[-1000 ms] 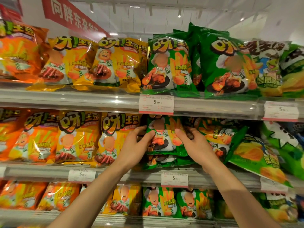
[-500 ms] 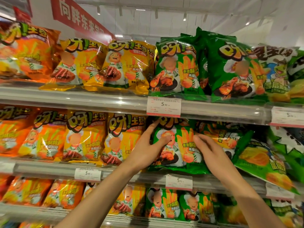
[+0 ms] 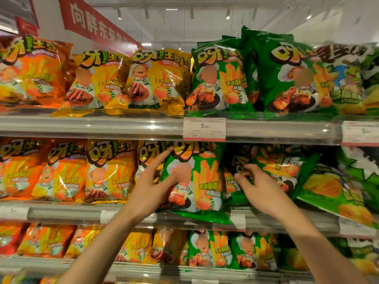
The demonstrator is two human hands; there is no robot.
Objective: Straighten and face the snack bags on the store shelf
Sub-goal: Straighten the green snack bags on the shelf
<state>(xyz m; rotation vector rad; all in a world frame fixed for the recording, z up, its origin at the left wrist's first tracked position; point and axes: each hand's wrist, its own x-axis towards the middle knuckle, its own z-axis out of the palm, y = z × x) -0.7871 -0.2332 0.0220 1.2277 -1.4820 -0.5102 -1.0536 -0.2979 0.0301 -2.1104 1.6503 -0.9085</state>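
A green snack bag [image 3: 202, 181] stands upright at the front of the middle shelf [image 3: 65, 213], facing out. My left hand [image 3: 151, 187] rests on its left side with straight fingers, the index finger reaching to the bag's top left corner. My right hand [image 3: 260, 187] is just right of that bag, fingers loosely spread, fingertips touching a second green bag [image 3: 272, 167] that lies tilted behind. Neither hand grips anything.
Orange and yellow bags [image 3: 110, 171] fill the middle shelf to the left. A green chip bag [image 3: 336, 193] leans out at the right. The upper shelf [image 3: 102, 125] holds yellow and green bags, with a price tag [image 3: 204, 129] on its rail. More bags sit below.
The green bag has been raised from lying low to standing upright and facing out. My right hand has slid off it to the right, and my left hand's fingers have stretched up its left edge.
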